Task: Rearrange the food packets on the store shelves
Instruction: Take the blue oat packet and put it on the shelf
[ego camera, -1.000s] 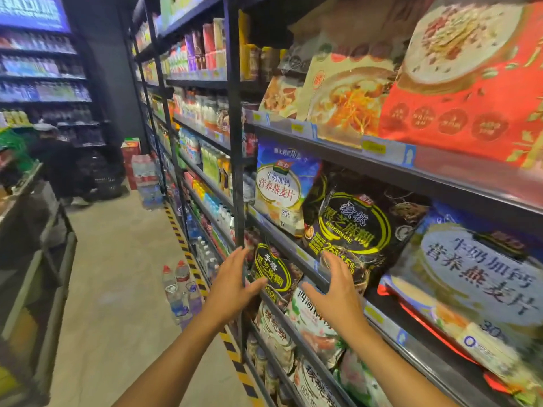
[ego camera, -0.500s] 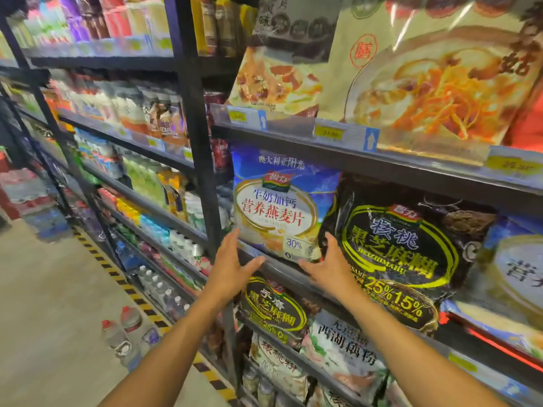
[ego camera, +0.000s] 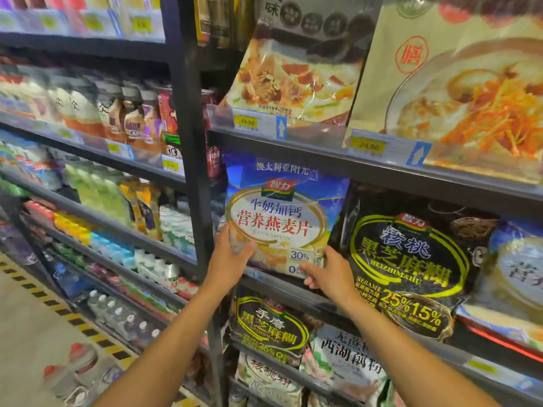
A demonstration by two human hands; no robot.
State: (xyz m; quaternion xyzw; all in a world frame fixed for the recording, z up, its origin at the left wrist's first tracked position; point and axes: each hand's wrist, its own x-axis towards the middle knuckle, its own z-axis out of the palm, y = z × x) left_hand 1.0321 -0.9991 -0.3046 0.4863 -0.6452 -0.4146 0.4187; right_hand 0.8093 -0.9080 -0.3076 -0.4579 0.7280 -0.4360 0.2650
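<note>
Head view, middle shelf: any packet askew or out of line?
Yes. The black sesame packet leans tilted, its bottom hanging over the shelf edge. The blue oat packet, gripped low by the left hand and right hand, stands about upright.

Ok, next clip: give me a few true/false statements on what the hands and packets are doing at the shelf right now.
1. Both hands grip the blue oat packet by its lower corners. True: left hand, right hand.
2. The black sesame packet sits to the left of the blue one. False: it is on its right.
3. The blue packet is on the floor. False: it is at the shelf, below the yellow price tags.
4. Bottled drinks fill the bay to the left. True.
</note>
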